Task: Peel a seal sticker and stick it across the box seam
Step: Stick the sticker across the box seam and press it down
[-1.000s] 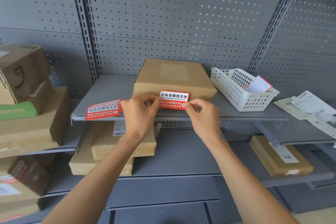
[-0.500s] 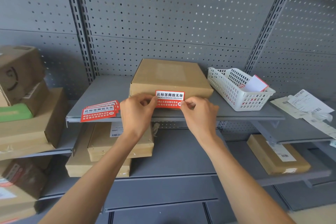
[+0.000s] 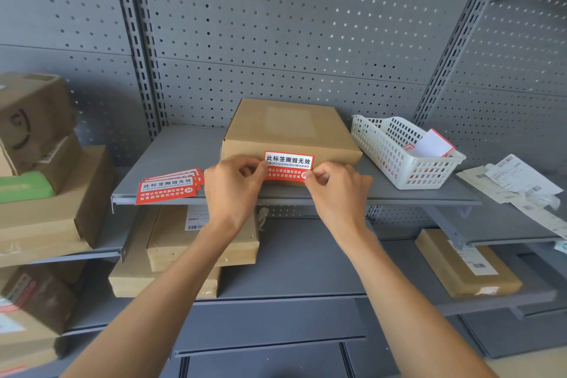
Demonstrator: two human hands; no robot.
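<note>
A flat brown cardboard box (image 3: 285, 129) lies on the grey metal shelf (image 3: 181, 150). A red and white seal sticker (image 3: 288, 166) sits against the box's front face, its top edge level with the box's upper front edge. My left hand (image 3: 233, 187) pinches the sticker's left end between thumb and fingers. My right hand (image 3: 337, 190) pinches its right end the same way. Whether the sticker is pressed flat onto the cardboard I cannot tell. A small fanned stack of the same red stickers (image 3: 168, 189) rests on the shelf's front left edge.
A white slotted plastic basket (image 3: 395, 153) with a white and red card stands right of the box. Loose paper labels (image 3: 518, 181) lie on the right-hand shelf. Cardboard parcels (image 3: 46, 193) are stacked at left and on the lower shelves (image 3: 190, 242).
Both hands and the sticker have stayed at the box's front face, with the sticker edging slightly closer to the box; the rest of the apparent shift comes from my head moving.
</note>
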